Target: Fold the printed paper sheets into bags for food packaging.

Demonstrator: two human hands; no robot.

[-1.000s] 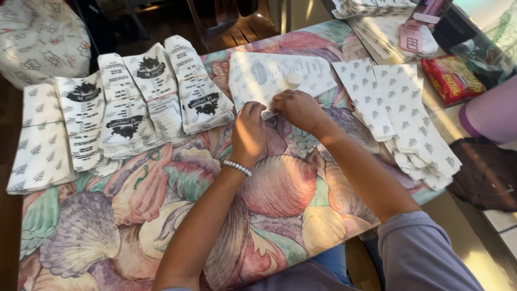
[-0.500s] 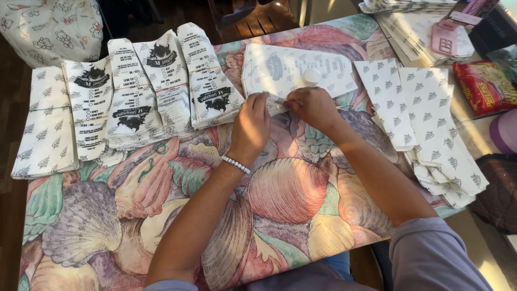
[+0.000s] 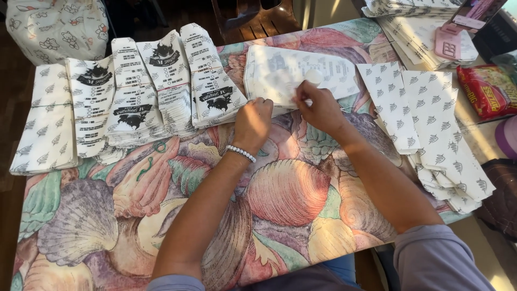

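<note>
The tablecloth [image 3: 134, 215] bears big shells in pink, green, cream and purple, the bags [image 3: 161, 81] are white with black print, the sheets [image 3: 431, 118] white with small grey leaf marks, the bracelet [image 3: 240, 153] white beads, the packet [image 3: 487, 89] red and yellow.

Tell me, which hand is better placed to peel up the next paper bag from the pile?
Probably the right hand: its fingertips already rest on the flat paper bag at the top of the pile. The left hand sits curled at the pile's near edge, better for holding it down.
</note>
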